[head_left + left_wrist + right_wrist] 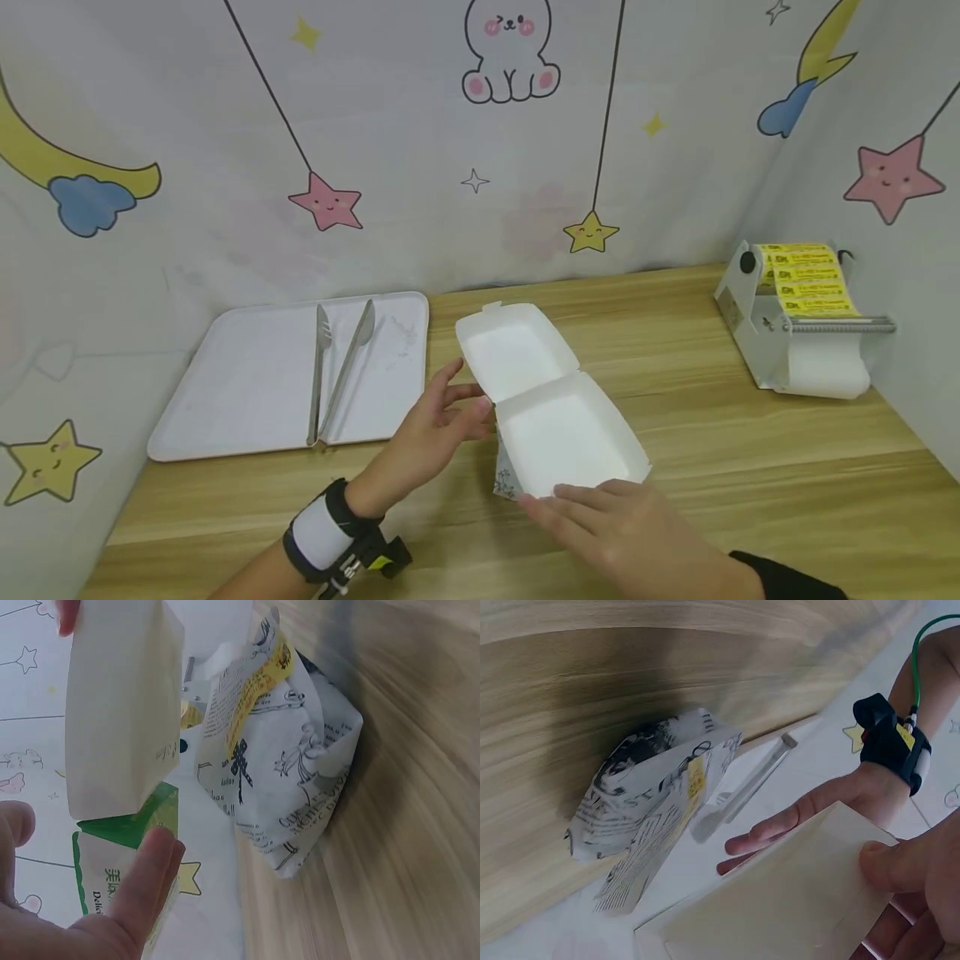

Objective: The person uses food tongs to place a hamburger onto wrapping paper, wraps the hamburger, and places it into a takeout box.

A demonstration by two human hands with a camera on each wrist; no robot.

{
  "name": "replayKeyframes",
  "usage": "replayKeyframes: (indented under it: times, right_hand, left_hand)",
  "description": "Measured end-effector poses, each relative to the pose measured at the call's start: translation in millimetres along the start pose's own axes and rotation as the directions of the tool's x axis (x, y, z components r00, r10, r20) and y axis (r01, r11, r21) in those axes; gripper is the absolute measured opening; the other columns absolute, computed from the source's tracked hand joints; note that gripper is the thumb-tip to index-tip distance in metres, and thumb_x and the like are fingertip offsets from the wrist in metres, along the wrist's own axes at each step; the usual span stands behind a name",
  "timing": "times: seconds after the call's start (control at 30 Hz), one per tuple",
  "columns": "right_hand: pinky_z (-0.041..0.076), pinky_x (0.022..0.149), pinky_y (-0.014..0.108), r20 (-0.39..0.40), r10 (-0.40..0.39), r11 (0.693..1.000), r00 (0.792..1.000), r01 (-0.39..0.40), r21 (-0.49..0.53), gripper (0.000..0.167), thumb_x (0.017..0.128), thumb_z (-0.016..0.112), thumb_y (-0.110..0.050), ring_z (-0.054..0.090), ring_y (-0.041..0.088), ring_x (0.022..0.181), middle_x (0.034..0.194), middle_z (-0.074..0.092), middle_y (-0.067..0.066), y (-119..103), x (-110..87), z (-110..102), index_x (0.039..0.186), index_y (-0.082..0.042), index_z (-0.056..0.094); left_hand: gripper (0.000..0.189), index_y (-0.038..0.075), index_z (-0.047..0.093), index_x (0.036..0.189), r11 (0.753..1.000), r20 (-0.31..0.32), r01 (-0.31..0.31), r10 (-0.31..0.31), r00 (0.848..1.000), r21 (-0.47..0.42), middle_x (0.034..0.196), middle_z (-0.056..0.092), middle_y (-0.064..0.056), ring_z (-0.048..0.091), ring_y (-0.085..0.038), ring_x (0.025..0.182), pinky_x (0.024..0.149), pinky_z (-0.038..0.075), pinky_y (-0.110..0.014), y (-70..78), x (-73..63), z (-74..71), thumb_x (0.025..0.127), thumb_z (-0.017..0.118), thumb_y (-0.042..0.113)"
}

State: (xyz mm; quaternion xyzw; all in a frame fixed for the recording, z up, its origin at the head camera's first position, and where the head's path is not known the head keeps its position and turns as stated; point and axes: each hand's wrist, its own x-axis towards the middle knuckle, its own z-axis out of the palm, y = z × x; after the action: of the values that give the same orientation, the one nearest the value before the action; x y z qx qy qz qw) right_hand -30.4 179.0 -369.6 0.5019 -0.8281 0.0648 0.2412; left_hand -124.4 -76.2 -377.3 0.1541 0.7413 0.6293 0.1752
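An opened white clamshell takeaway box (570,433) is held above the table, its lid folded back away from me. My right hand (630,533) pinches the box's near wall; in the right wrist view the thumb (889,864) presses the outside. My left hand (431,429) is at the box's left side near the hinge, fingers spread and apparently not gripping. The lid's outside (105,862) is green and white with lettering. Under the box, mostly hidden in the head view, a package wrapped in printed paper (285,757) stands on the table, with a yellow label (259,682).
A white tray (247,375) at the back left bears metal tongs (341,375). At the back right stands a label dispenser (802,321) with a roll of yellow labels. A printed curtain (420,150) hangs behind the wooden table (712,467).
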Motion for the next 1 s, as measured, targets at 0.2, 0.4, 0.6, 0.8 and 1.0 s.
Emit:
replayKeyframes:
  times: [0.2, 0.4, 0.6, 0.8, 1.0]
  right_hand:
    - [0.055, 0.066, 0.019, 0.082, -0.086, 0.996, 0.993, 0.085, 0.012, 0.063, 0.101, 0.051, -0.059, 0.071, 0.01, 0.1, 0.114, 0.074, -0.003, -8.9, 9.4, 10.5, 0.139, -0.009, 0.059]
    - [0.057, 0.071, 0.02, 0.119, -0.1, 0.992, 0.988, 0.091, 0.082, 0.061, 0.102, 0.052, -0.055, 0.07, 0.011, 0.103, 0.117, 0.073, -0.002, -13.7, 15.2, 16.6, 0.144, -0.011, 0.055]
    - [0.055, 0.089, 0.029, -0.045, -0.028, 0.995, 0.999, 0.033, 0.098, 0.044, 0.109, 0.045, -0.04, 0.066, 0.014, 0.11, 0.121, 0.07, -0.001, -4.8, 12.9, 13.3, 0.139, -0.01, 0.059]
    - [0.052, 0.099, 0.045, -0.001, 0.228, 0.957, 0.974, -0.224, 0.186, 0.04, 0.104, 0.058, -0.038, 0.058, 0.025, 0.126, 0.142, 0.058, 0.008, 27.7, 8.2, 13.1, 0.132, -0.01, 0.062]
    - [0.03, 0.117, 0.059, 0.335, 0.31, 0.882, 0.89, -0.401, 0.25, 0.099, 0.082, 0.082, -0.052, 0.026, 0.036, 0.151, 0.167, 0.025, 0.009, 58.5, 4.0, 39.8, 0.16, -0.015, 0.034]
  left_hand:
    - [0.079, 0.013, 0.015, 0.162, 0.997, -0.049, 0.016, -0.02, 0.999, -0.08, 0.145, 0.044, -0.024, 0.066, -0.034, 0.111, 0.082, 0.06, -0.049, -6.6, 0.8, 7.8, 0.101, 0.065, 0.013]
    - [0.076, 0.009, 0.02, 0.161, 0.999, -0.148, 0.008, -0.013, 0.989, -0.032, 0.144, 0.046, -0.022, 0.067, -0.026, 0.105, 0.075, 0.061, -0.04, -10.6, -6.6, 4.1, 0.098, 0.063, 0.003]
    - [0.077, 0.007, 0.019, 0.161, 0.999, -0.222, 0.046, -0.043, 0.974, 0.01, 0.146, 0.043, -0.023, 0.065, -0.027, 0.109, 0.071, 0.06, -0.031, -9.7, -28.0, -28.0, 0.098, 0.062, 0.0]
    - [0.076, 0.005, 0.019, 0.161, 0.984, -0.296, 0.12, -0.076, 0.952, 0.133, 0.147, 0.042, -0.025, 0.062, -0.033, 0.115, 0.071, 0.06, -0.029, -15.9, -66.9, -67.5, 0.099, 0.062, 0.0]
    - [0.077, 0.004, 0.019, 0.161, 0.976, -0.293, 0.159, -0.11, 0.95, 0.149, 0.145, 0.043, -0.026, 0.062, -0.029, 0.115, 0.073, 0.059, -0.03, -28.6, -83.6, -79.4, 0.098, 0.063, 0.0]
